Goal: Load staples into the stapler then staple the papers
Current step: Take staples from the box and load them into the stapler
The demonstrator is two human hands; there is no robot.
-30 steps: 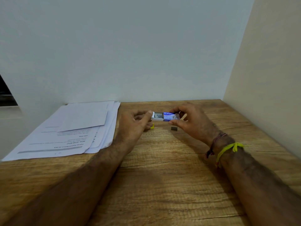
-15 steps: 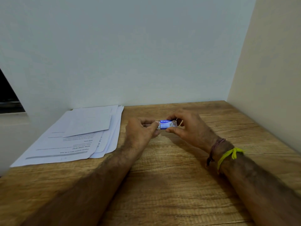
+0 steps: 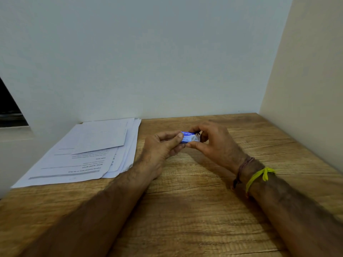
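A small blue and white staple box (image 3: 191,136) is held between both hands just above the wooden table (image 3: 194,210). My left hand (image 3: 161,147) pinches its left end with thumb and curled fingers. My right hand (image 3: 215,143) grips its right end, thumb underneath and fingers over the top. A loose stack of white printed papers (image 3: 89,151) lies flat at the left of the table. No stapler shows in this view; the hands hide the table surface under them.
A pale wall runs along the table's far edge and a cream wall closes the right side. A dark opening (image 3: 9,112) shows at the far left. Thread bands circle my right wrist (image 3: 254,177).
The box was slid open a second ago, with a small yellow item and a dark piece on the table; now it looks closed, my hands are closer together, and those items are hidden.
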